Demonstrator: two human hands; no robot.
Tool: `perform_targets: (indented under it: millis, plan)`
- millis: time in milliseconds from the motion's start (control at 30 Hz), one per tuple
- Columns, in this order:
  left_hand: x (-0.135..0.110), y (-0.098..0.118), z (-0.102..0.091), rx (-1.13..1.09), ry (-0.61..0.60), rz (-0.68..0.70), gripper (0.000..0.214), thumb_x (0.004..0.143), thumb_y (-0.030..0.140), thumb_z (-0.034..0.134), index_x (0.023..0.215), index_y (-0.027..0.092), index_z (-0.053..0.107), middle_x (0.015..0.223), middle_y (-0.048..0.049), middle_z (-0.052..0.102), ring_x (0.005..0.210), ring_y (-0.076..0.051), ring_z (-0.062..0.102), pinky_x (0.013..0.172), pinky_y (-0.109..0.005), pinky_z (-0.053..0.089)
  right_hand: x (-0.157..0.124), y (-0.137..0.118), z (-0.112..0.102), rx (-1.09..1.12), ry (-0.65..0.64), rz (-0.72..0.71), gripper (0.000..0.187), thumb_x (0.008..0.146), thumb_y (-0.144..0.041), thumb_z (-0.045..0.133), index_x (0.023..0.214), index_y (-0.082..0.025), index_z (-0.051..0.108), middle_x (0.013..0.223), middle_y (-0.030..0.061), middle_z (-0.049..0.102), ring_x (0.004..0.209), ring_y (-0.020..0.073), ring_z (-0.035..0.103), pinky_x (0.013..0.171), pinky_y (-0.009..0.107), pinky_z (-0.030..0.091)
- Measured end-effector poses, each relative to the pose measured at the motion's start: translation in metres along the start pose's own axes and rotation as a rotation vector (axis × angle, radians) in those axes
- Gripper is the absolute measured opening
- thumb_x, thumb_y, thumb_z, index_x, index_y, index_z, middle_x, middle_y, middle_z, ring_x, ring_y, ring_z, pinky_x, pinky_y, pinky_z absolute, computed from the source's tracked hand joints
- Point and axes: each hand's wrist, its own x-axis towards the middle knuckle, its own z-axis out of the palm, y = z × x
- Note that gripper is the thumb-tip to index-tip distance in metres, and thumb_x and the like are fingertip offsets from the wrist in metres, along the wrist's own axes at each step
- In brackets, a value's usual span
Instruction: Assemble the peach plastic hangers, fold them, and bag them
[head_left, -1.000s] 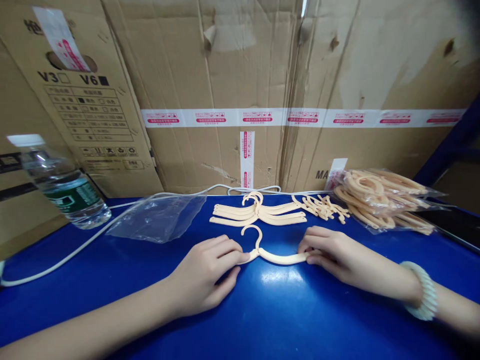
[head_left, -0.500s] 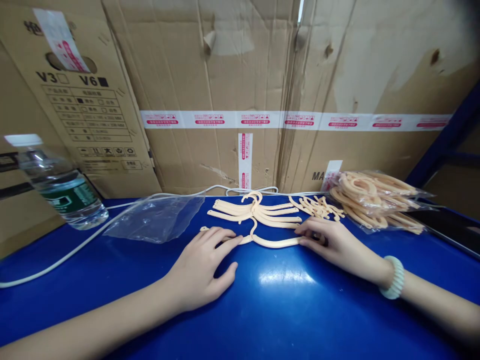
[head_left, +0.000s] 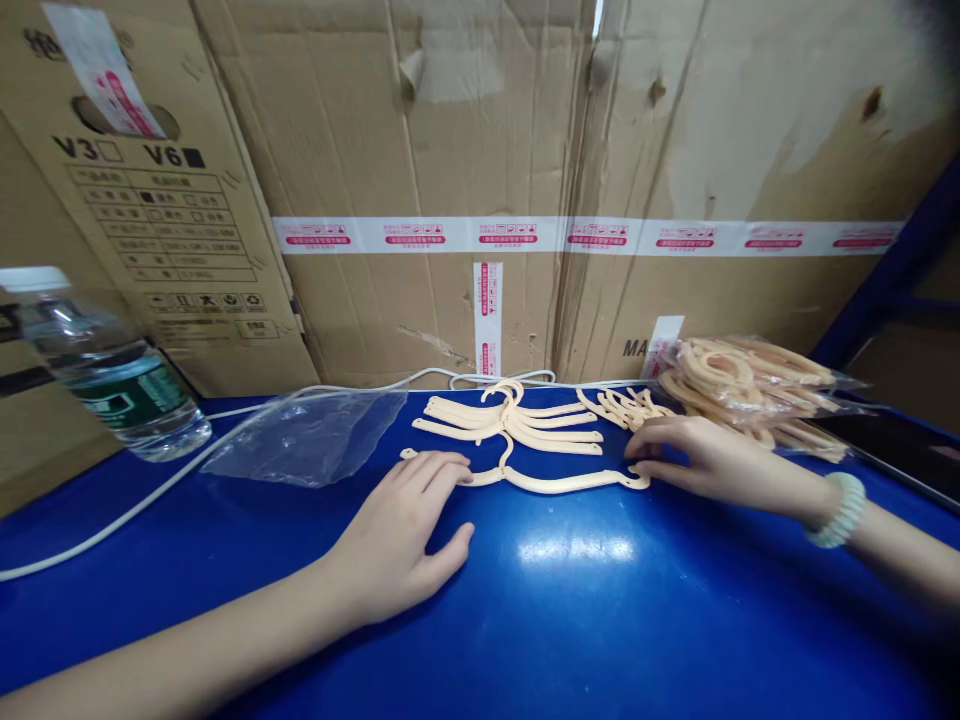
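Note:
A cream plastic hanger [head_left: 562, 483] lies flat on the blue table, its hook pointing away from me. My left hand [head_left: 405, 525] rests over the hanger's left arm, fingers stretched out and thumb apart; it hides part of that arm. At the hanger's right end sits a small curved hook piece [head_left: 639, 482]. My right hand [head_left: 694, 455] is just above this piece, its fingers curved and thumb apart from them, with nothing visible held. Beyond the hanger lies a stack of similar hangers [head_left: 551, 428]. Several small hook pieces [head_left: 619, 405] lie in a pile behind my right fingertips.
Bagged cream hanger parts [head_left: 742, 380] are piled at the right, near a dark flat object [head_left: 885, 460]. An empty clear bag [head_left: 307, 435], a white cable [head_left: 127, 525] and a water bottle [head_left: 112, 375] are at the left. Cardboard [head_left: 420, 300] walls the back.
My right hand has come off the hanger's right end and shifted right and slightly away, exposing the small hook piece there. The left hand has barely moved.

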Motion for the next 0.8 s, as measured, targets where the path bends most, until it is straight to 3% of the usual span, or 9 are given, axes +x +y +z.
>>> perform_targets:
  millis: [133,367,533,667,800]
  plan:
    - [0.001,0.0,-0.001,0.0,-0.019,-0.009,0.024,0.086,0.023,0.052,0.11,0.021,0.055,0.122,-0.0111,0.062,0.116,-0.03,0.056,0.104,-0.057,0.037,-0.001,0.001,0.0,-0.061,-0.098,0.043,0.022,0.089,-0.036,0.054,0.083,-0.021,0.069,0.08,0.0041,0.069,0.072,0.0205,0.062,0.066,0.032,0.046]
    - [0.001,0.0,-0.001,0.024,-0.006,-0.002,0.018,0.086,0.023,0.053,0.103,0.022,0.057,0.121,-0.0096,0.061,0.113,-0.031,0.056,0.099,-0.057,0.038,-0.002,-0.004,0.002,-0.087,-0.096,0.065,0.02,0.089,-0.034,0.052,0.08,-0.022,0.066,0.074,0.003,0.069,0.066,0.0203,0.062,0.062,0.032,0.045]
    - [0.0,0.002,-0.001,0.009,0.005,0.038,0.018,0.086,0.02,0.053,0.104,0.022,0.057,0.122,-0.0093,0.061,0.112,-0.03,0.056,0.097,-0.056,0.04,0.0,-0.004,0.01,-0.096,0.049,0.069,0.024,0.092,-0.034,0.046,0.097,-0.021,0.066,0.085,0.0063,0.072,0.073,0.0226,0.065,0.066,0.035,0.049]
    - [-0.001,0.002,-0.002,-0.026,0.01,0.121,0.017,0.088,0.016,0.049,0.102,0.022,0.057,0.12,-0.0084,0.062,0.114,-0.028,0.056,0.098,-0.052,0.039,0.002,-0.004,0.019,-0.066,0.169,-0.005,0.023,0.093,-0.032,0.048,0.102,-0.021,0.066,0.1,0.0084,0.071,0.089,0.0246,0.067,0.079,0.039,0.052]
    - [-0.001,0.002,-0.004,-0.056,0.015,0.186,0.019,0.089,0.012,0.048,0.101,0.021,0.06,0.117,-0.0089,0.064,0.108,-0.026,0.058,0.095,-0.046,0.043,0.003,-0.008,0.027,-0.034,0.21,-0.07,0.026,0.095,-0.026,0.045,0.11,-0.021,0.065,0.109,0.0101,0.069,0.102,0.0253,0.064,0.091,0.042,0.051]
